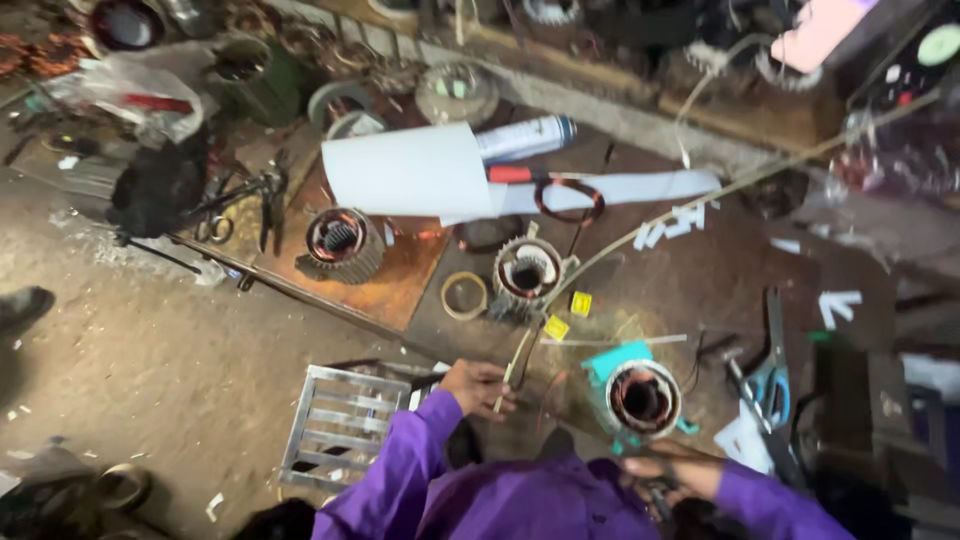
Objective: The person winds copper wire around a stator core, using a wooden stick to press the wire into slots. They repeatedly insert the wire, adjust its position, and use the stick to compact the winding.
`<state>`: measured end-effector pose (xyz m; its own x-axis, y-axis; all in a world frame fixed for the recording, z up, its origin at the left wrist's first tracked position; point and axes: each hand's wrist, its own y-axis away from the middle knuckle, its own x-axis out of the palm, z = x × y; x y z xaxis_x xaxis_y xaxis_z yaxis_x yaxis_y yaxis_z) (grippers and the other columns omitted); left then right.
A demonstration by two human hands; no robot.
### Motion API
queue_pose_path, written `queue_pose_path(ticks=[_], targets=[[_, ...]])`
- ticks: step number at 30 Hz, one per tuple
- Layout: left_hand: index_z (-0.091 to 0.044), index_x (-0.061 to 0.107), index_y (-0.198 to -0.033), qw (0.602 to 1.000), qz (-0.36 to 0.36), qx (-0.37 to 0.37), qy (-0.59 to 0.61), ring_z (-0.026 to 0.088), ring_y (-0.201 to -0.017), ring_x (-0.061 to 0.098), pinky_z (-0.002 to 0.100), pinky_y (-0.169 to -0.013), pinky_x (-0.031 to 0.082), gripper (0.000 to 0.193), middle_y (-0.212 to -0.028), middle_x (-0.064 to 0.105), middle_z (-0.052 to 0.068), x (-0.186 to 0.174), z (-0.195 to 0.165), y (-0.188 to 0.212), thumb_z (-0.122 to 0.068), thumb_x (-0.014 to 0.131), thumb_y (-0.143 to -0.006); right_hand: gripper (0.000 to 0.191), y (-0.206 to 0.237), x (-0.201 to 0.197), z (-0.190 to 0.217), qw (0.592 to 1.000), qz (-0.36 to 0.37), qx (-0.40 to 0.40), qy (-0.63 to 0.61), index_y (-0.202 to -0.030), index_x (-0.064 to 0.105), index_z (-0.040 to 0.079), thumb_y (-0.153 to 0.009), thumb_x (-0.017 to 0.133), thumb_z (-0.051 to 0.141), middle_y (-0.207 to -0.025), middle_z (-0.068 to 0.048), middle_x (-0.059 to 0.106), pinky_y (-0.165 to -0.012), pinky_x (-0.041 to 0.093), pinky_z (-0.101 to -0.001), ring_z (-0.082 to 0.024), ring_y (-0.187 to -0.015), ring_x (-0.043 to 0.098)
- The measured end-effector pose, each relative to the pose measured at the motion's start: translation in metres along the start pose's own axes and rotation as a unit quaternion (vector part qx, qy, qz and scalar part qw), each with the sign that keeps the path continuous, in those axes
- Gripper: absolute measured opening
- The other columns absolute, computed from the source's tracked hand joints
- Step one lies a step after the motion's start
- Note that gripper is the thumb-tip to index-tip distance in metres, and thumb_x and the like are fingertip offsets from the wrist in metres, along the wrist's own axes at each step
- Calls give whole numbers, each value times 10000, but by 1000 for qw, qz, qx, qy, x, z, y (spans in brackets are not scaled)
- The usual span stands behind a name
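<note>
Above the floor, left hand (478, 387) pinches a thin stick (640, 235); right hand (672, 470) grips a small dark tool (660, 497).

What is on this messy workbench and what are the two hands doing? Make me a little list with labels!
place: cluttered workbench seen from above
person: purple sleeves
left hand: pinches a thin pale strip
right hand: low by the body, closed round something small and dark, too blurred to tell
nearest part: round motor stator on teal base, copper windings inside
other stators: one mid-bench, one on the rusty plate
tools: blue-handled scissors, pliers
also: white paper sheet, tape roll, spray can
</note>
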<state>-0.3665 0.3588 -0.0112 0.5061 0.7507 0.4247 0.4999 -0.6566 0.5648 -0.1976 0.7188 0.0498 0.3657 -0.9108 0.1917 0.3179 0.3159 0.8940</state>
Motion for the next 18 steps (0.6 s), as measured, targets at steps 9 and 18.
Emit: queue_pose_path(ticks=[9,18], targets=[[3,635,-1317,995,-33,-22,-94,328,-834,775,483,-653,649,452,-1007,751,206,-9,-11,33,38,713,-873,611,-78,30,88,981,47,13,189,-931,699,13,-821,777,609,-733,-92,703,-539,617,-329,-206,-593,741],[-5,709,-1225,980,-145,-14,-136,270,-774,778,410,-623,664,420,-932,776,161,-8,22,72,55,732,-809,525,-94,74,90,968,48,-16,245,-817,684,32,-793,866,525,-649,-75,664,-468,541,-312,-186,-503,668]])
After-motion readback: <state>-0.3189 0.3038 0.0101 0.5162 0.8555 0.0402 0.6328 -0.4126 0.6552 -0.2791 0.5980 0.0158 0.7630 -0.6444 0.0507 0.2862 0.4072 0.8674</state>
